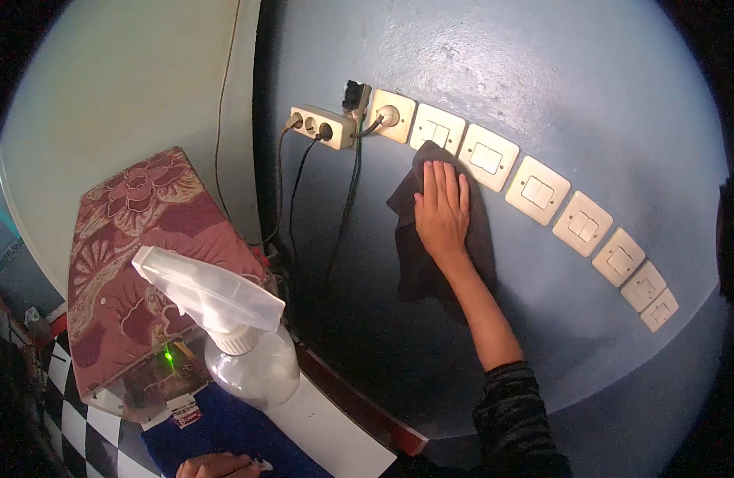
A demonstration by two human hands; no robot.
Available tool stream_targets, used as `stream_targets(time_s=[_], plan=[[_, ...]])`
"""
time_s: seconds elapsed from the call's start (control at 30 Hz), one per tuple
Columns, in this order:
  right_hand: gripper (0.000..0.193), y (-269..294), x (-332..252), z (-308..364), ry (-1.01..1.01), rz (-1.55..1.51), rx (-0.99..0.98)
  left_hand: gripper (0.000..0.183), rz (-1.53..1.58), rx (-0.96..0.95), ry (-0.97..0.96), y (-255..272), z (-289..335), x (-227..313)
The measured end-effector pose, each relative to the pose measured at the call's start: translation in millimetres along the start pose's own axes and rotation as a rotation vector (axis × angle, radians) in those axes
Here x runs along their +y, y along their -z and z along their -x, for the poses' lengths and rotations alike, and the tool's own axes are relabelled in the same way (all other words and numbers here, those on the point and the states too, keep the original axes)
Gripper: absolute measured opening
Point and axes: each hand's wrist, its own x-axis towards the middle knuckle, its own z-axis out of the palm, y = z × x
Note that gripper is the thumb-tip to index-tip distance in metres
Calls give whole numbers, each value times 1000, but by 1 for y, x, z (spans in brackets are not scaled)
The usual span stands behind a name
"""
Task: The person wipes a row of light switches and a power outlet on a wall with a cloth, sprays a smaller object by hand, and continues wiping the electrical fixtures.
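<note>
My right hand (pixel 443 209) presses a dark cloth (pixel 419 263) against the blue-grey wall, fingers stretched along it. The cloth's top edge overlaps the lower part of a white switch plate (pixel 437 127), and its folds hang below my palm. Only the knuckles and part of the fingers of my left hand (pixel 217 466) show at the lower edge, against a dark blue cloth (pixel 215 426). A small white bit shows by its fingertips; the rest of that hand is cut off. Close by stands a clear spray bottle (pixel 255 370) with a white trigger head.
Several white switch plates (pixel 537 191) run down the wall to the right. A wall socket (pixel 392 115) holds a plug; beside it a white power strip (pixel 323 127) trails dark cords. At left are a maroon floral-covered object (pixel 136 263), a green light (pixel 169 356) and a checkered floor (pixel 76 422).
</note>
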Motion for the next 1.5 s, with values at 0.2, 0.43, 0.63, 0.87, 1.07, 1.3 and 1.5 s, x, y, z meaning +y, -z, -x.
stream_targets(time_s=[0.2,0.43,0.63,0.87,1.07,1.3,1.5], plan=[[59,-23,-10,-23,64,34,21,46,-5,-10,7,-2,0,-2],[53,-14,-8,-25,85,17,-3,44,-14,9,-15,-3,0,-3],[64,7,2,1,-56,59,-11,44,-6,10,-5,-2,-1,-2],[66,36,0,-46,-132,143,30,45,-16,-4,-32,-1,0,-3],[64,32,-4,-31,-75,206,-34,45,-34,-18,-4,-3,3,-4],[66,27,1,-50,-28,190,-5,43,-17,-8,-22,-1,1,-3],[66,-3,-1,-84,135,252,-64,41,1,22,-25,-1,-1,-4]])
